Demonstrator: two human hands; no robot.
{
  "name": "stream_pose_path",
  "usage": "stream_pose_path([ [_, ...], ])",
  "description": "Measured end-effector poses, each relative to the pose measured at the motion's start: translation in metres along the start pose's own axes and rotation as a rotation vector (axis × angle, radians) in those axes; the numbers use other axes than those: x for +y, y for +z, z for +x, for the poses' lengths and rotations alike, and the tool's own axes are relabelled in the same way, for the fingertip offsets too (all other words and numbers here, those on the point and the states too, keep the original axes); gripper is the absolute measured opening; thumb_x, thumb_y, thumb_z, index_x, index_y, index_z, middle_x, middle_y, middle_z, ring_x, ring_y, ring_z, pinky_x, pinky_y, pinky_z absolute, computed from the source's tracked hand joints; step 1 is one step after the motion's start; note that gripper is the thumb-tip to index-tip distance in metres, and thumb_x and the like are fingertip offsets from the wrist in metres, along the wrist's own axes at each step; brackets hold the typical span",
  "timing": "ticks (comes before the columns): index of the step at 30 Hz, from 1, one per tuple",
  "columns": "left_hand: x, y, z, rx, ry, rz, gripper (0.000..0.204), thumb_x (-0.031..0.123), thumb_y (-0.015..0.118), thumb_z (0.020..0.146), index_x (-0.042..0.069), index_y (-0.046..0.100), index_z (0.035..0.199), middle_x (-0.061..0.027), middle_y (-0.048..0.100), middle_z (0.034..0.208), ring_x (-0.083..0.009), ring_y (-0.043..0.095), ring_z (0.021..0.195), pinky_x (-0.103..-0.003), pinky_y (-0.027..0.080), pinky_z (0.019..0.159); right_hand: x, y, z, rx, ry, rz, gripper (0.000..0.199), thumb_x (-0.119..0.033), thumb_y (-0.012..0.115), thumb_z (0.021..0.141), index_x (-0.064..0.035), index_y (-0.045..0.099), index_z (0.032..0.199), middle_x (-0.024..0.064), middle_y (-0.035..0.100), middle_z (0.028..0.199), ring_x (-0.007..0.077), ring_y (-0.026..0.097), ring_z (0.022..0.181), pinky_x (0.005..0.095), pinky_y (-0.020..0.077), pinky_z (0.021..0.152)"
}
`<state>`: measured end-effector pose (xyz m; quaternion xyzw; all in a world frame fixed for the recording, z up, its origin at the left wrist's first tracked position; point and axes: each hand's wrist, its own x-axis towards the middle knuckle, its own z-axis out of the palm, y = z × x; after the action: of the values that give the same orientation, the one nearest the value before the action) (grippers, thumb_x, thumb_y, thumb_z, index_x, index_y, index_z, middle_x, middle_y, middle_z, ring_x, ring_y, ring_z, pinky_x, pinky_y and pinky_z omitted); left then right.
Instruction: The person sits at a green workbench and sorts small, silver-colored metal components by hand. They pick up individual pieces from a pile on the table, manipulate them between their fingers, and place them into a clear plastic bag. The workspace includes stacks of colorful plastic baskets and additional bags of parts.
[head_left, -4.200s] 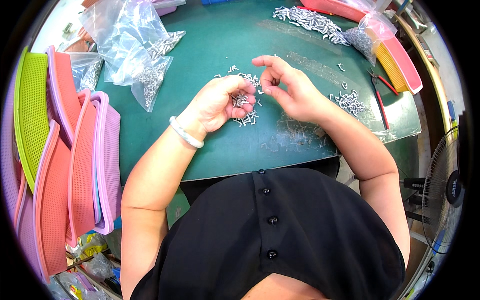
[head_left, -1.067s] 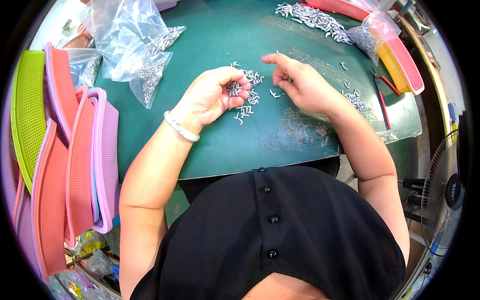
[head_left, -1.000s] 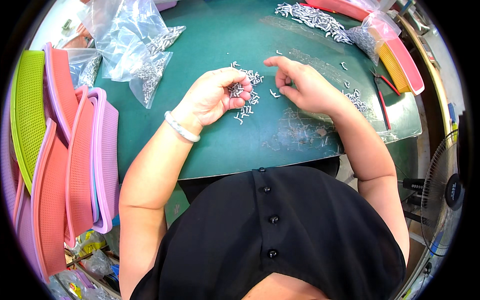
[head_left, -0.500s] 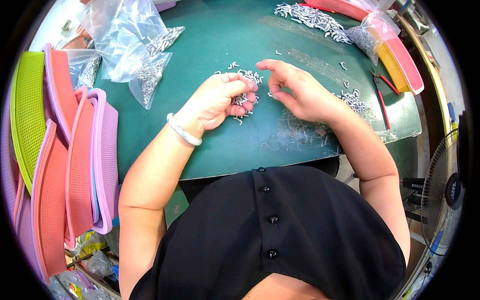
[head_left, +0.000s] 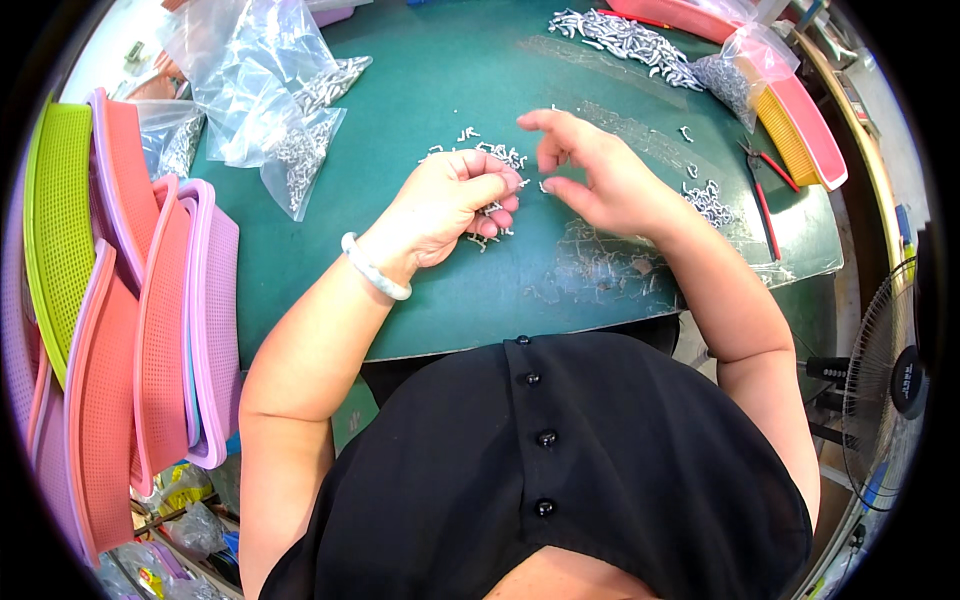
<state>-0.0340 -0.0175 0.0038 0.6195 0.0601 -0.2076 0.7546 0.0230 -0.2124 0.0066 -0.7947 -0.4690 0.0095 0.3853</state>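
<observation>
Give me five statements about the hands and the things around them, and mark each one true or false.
1. The left hand holds small metal pieces. True.
2. The right hand is gripping the pliers. False: the right hand is apart from the pliers, which lie on the table.
3. The handles of the pliers are red. True.
4. The green basket is on the right of the picture. False: the green basket is on the left.
5. The fan is on the right of the picture. True.
</observation>
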Motion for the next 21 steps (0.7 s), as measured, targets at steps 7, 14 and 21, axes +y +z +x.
stream_pose_path([
  [7,-0.002,-0.001,0.001,-0.013,0.07,0.051,0.011,0.011,0.057,0.084,0.002,0.058,0.09,-0.0034,0.059,0.075,-0.0073,0.054,0.058,-0.019,0.045,0.053,0.007,0.007,-0.001,-0.072,0.019,-0.161,0.045,0.003,0.055,0.072,-0.0022,0.043,0.115,0.0085,0.055,0.075,0.0257,0.054,0.076,0.036,0.0443,0.068],
  [14,-0.001,0.001,0.0,0.023,0.075,0.075,0.008,0.008,0.054,0.084,0.002,0.057,0.089,-0.0041,0.059,0.076,-0.0083,0.054,0.06,-0.02,0.046,0.053,0.005,0.008,-0.001,-0.026,0.015,-0.082,0.045,0.004,0.053,0.072,-0.0019,0.042,0.115,0.008,0.054,0.074,0.0251,0.054,0.073,0.0344,0.0446,0.068],
  [21,0.002,-0.004,0.003,-0.066,-0.026,-0.194,0.012,0.003,0.045,0.08,0.0,0.053,0.089,-0.0101,0.057,0.078,-0.015,0.057,0.064,-0.023,0.047,0.054,-0.005,0.005,0.0,0.081,-0.053,0.051,0.052,0.006,0.055,0.07,-0.0025,0.04,0.12,0.0055,0.051,0.074,0.0207,0.052,0.071,0.0305,0.0436,0.067],
])
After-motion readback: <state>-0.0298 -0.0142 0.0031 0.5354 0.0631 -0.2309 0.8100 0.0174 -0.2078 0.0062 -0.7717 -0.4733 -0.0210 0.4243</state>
